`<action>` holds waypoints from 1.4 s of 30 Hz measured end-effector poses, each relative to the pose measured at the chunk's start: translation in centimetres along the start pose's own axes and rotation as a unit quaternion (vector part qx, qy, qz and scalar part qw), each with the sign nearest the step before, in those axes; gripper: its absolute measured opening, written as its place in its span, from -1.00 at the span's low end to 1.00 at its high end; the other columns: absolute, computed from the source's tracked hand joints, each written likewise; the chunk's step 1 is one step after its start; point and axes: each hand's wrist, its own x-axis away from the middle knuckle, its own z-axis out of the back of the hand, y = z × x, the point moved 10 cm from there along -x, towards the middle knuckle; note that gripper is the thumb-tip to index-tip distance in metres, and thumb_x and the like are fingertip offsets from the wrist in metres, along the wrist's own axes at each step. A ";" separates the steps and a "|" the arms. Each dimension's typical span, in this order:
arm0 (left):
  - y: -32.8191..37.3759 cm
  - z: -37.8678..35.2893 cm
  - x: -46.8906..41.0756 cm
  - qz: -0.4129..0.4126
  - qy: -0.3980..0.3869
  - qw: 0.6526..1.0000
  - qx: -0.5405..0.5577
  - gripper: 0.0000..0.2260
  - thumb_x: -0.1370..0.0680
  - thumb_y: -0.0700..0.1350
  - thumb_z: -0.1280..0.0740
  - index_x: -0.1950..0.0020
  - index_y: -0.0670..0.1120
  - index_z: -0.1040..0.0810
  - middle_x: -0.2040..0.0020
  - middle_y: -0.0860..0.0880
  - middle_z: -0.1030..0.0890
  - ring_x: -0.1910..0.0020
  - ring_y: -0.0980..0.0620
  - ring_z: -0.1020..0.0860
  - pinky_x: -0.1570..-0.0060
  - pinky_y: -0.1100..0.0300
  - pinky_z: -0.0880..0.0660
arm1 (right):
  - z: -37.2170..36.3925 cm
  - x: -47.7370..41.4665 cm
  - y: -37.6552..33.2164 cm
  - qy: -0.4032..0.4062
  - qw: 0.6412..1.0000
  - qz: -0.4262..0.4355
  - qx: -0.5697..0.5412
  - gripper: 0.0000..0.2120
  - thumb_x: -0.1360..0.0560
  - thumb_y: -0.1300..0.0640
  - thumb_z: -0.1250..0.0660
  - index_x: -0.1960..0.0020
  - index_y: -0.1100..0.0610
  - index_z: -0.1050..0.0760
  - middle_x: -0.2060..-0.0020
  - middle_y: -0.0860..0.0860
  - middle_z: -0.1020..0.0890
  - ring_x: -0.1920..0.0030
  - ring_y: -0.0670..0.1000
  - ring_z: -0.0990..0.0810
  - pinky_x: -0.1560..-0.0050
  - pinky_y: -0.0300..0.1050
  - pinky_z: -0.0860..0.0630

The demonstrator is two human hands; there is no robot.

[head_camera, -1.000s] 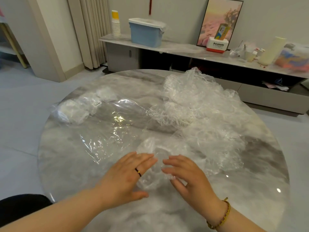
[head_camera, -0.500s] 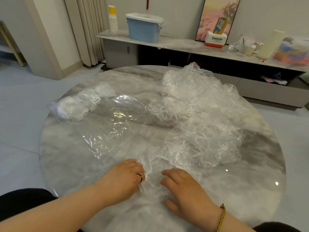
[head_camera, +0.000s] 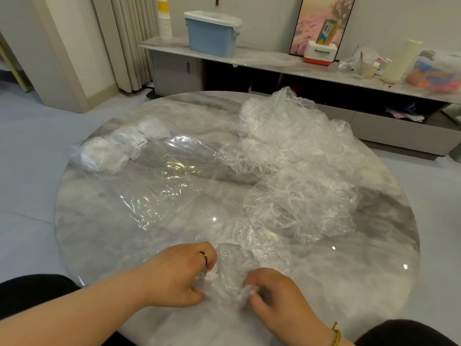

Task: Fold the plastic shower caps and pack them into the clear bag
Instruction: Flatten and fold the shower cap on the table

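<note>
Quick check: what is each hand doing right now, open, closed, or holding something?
Left hand: closed, pinching the shower cap.
Right hand: closed, pinching the same cap's near edge.

A single wide-angle view is taken from the person's head, above the near edge of the round table (head_camera: 349, 283), facing forward and tilted down across its top. Nearest the lens, at the lower edge of the frame, lie the left hand (head_camera: 174, 273) and the right hand (head_camera: 279, 293), each pinching the shower cap (head_camera: 237, 260). The far side of the table sits at mid-frame, and beyond it the low shelf (head_camera: 274, 62) and wall (head_camera: 274, 21) fill the top, with floor (head_camera: 25, 158) visible on both sides
</note>
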 end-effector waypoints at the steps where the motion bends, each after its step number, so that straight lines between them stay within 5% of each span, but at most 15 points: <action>1: -0.7 -0.5 0.1 0.029 -0.023 0.999 0.023 -0.64 -0.27 0.00 -0.14 -0.06 0.00 -0.37 0.20 0.31 -0.27 0.20 0.23 -0.33 0.30 0.52 -0.20 | 0.2 0.0 0.1 0.006 1.000 -0.005 -0.008 -0.43 -0.23 -0.23 -0.01 0.13 0.15 -0.58 0.18 -0.06 -0.59 0.11 -0.17 -0.49 0.09 -0.39 -0.42; 5: -2.0 -0.5 -0.3 0.080 -0.016 0.996 0.043 -0.59 -0.41 0.00 0.00 -0.14 0.00 -0.48 -0.05 0.19 -0.54 -0.04 0.16 -0.49 0.15 0.46 -0.25 | 1.6 -0.5 0.9 0.043 0.998 -0.053 0.007 -0.51 -0.25 -0.30 0.00 0.42 0.10 -0.42 0.44 -0.16 -0.49 0.15 -0.25 -0.42 0.17 -0.45 -0.31; 9: -3.9 -0.9 0.0 0.158 -0.021 0.979 0.126 -0.87 -0.57 -0.12 -0.21 0.01 0.07 -0.52 0.31 0.39 -0.53 0.23 0.40 -0.48 0.16 0.51 -0.35 | 3.0 -0.7 2.1 0.084 0.990 -0.110 0.026 -0.48 -0.35 -0.19 -0.10 0.40 0.28 -0.41 0.44 -0.03 -0.43 0.26 -0.12 -0.36 0.19 -0.42 -0.29; 11: -4.7 -1.2 0.3 0.199 -0.019 0.962 0.186 -0.83 -0.56 -0.15 -0.26 0.16 0.12 -0.44 0.40 0.26 -0.54 0.33 0.29 -0.51 0.06 0.31 -0.48 | 3.7 -0.5 2.3 0.111 0.985 -0.126 0.042 -0.60 -0.49 0.02 -0.22 0.47 0.15 -0.25 0.48 -0.06 -0.34 0.26 -0.08 -0.31 0.23 -0.36 -0.28; 13: -5.1 -1.5 0.6 0.234 -0.018 0.943 0.236 -0.78 -0.55 -0.15 -0.28 0.21 0.14 -0.41 0.47 0.19 -0.52 0.41 0.19 -0.50 0.17 0.26 -0.52 | 3.7 -0.5 2.3 0.098 0.982 -0.138 0.089 -0.60 -0.52 0.13 -0.23 0.44 0.06 -0.16 0.47 -0.09 -0.29 0.22 -0.02 -0.30 0.24 -0.31 -0.25; 19: -4.2 1.1 0.6 0.250 -0.001 0.968 0.022 -0.91 -0.57 0.01 -0.23 -0.05 0.15 -0.38 0.35 0.13 -0.44 0.38 0.23 -0.43 0.37 0.44 -0.27 | 3.3 -0.9 1.8 0.051 0.977 -0.128 0.161 -0.86 -0.55 0.12 -0.14 0.15 -0.07 -0.28 0.32 -0.23 -0.30 0.09 -0.09 -0.31 0.12 -0.32 -0.16; 22: -1.4 3.7 -0.4 0.147 0.121 0.973 -0.130 -0.88 -0.47 -0.03 -0.24 0.10 0.08 -0.58 0.36 0.19 -0.51 0.38 0.14 -0.49 0.41 0.36 -0.23 | 3.3 -0.9 1.9 0.045 0.977 -0.139 0.157 -0.82 -0.56 0.15 -0.15 -0.15 0.00 -0.36 0.29 -0.26 -0.27 0.08 -0.11 -0.31 0.08 -0.36 -0.16; 24: 1.4 3.6 -0.2 0.018 0.205 0.974 -0.095 -0.78 -0.45 -0.04 -0.19 0.19 0.02 -0.63 0.28 0.13 -0.60 0.28 0.17 -0.46 0.22 0.30 -0.31 | 3.3 -1.0 1.9 0.042 0.976 -0.140 0.163 -0.76 -0.56 0.17 -0.14 -0.21 0.04 -0.35 0.29 -0.26 -0.27 0.09 -0.12 -0.32 0.06 -0.35 -0.17; 28: 3.4 -2.3 -0.8 -0.018 0.107 0.986 -0.130 -0.55 -0.63 0.08 0.11 -0.14 0.01 -0.55 -0.09 0.06 -0.63 -0.13 0.14 -0.40 -0.25 0.20 -0.22 | 3.3 -1.1 1.6 0.055 0.972 -0.137 0.183 -0.72 -0.51 0.27 -0.19 -0.19 0.08 -0.37 0.14 -0.18 -0.42 0.05 -0.08 -0.40 -0.01 -0.26 -0.31; 31: 2.0 -5.0 -1.0 0.030 0.020 0.989 -0.142 -0.47 -0.61 0.16 0.27 -0.29 -0.05 -0.33 -0.22 0.05 -0.57 -0.26 0.14 -0.34 -0.36 0.21 -0.02 | 4.6 -0.7 -0.3 0.177 0.952 -0.044 0.246 -0.66 -0.30 0.33 -0.14 -0.04 0.08 -0.40 0.10 0.04 -0.62 -0.01 0.05 -0.46 0.03 -0.10 -0.46; 32: 1.6 -5.3 -0.9 0.038 0.005 0.989 -0.143 -0.46 -0.60 0.18 0.27 -0.30 -0.06 -0.32 -0.23 0.04 -0.56 -0.28 0.13 -0.36 -0.36 0.22 -0.01 | 4.3 -0.6 -1.0 0.180 0.951 -0.013 0.252 -0.64 -0.29 0.28 -0.07 -0.05 0.09 -0.38 0.05 0.08 -0.64 -0.07 0.05 -0.43 -0.11 -0.09 -0.39; 36: 0.6 -5.9 -0.9 0.069 -0.047 0.986 -0.142 -0.44 -0.59 0.22 0.25 -0.29 -0.08 -0.32 -0.21 0.04 -0.57 -0.26 0.12 -0.44 -0.35 0.24 -0.02 | 0.3 -0.4 -2.0 0.038 0.951 0.041 0.304 -0.61 -0.38 0.10 -0.06 -0.20 0.09 -0.34 -0.11 0.00 -0.62 -0.21 -0.03 -0.47 -0.36 -0.21 -0.02; 38: 0.7 -6.0 -0.9 0.070 -0.063 0.985 -0.145 -0.43 -0.59 0.22 0.24 -0.29 -0.08 -0.35 -0.23 0.04 -0.56 -0.28 0.11 -0.42 -0.35 0.23 -0.01 | -0.9 -0.2 -1.1 -0.017 0.946 0.030 0.323 -0.63 -0.52 0.04 0.02 -0.17 0.07 -0.45 -0.06 -0.03 -0.65 -0.10 -0.06 -0.61 -0.36 -0.23 0.01; 40: 0.8 -6.0 -0.9 0.059 -0.064 0.983 -0.163 -0.39 -0.59 0.21 0.24 -0.27 -0.05 -0.47 -0.23 0.03 -0.56 -0.25 0.11 -0.49 -0.35 0.21 -0.02 | -1.8 0.2 -0.2 -0.071 0.937 0.005 0.342 -0.44 -0.61 0.04 0.18 -0.06 0.09 -0.62 -0.04 -0.01 -0.66 -0.04 -0.06 -0.64 -0.33 -0.24 -0.01; 42: 0.8 -5.6 -0.9 0.058 -0.068 0.982 -0.165 -0.34 -0.59 0.21 0.25 -0.21 -0.04 -0.56 -0.22 0.04 -0.56 -0.22 0.12 -0.51 -0.34 0.20 -0.02 | -0.9 -0.1 -0.5 -0.029 0.933 0.025 0.357 -0.54 -0.49 0.05 0.02 0.03 0.11 -0.66 -0.02 0.00 -0.67 -0.01 -0.05 -0.65 -0.32 -0.24 -0.02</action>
